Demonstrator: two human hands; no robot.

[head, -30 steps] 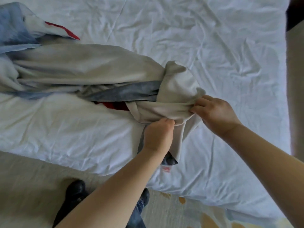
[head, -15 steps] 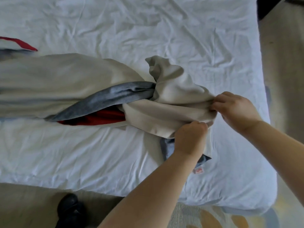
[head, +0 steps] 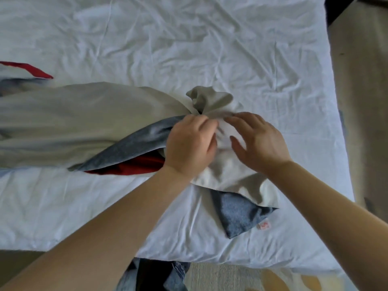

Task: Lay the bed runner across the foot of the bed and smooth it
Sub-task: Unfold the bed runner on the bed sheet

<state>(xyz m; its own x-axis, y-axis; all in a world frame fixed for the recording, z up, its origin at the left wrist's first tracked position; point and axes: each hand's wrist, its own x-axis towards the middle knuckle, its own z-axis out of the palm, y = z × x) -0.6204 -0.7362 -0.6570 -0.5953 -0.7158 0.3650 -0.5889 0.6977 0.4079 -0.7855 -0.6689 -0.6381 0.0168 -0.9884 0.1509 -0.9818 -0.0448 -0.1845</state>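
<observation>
head view — left hand [head: 191, 143] grips the bunched bed runner [head: 84, 122]. right hand [head: 260, 141] rests on it, fingers loosely spread.

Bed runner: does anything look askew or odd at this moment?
Yes. The bed runner is not flat: its right end is bunched and twisted where the left hand grips it and the right hand touches it. Blue-grey and red layers show, and a folded corner lies toward the bed edge.

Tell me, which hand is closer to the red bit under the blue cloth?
Left. The left hand grips the runner right beside the red bit; the right hand is beyond it, farther away.
</observation>
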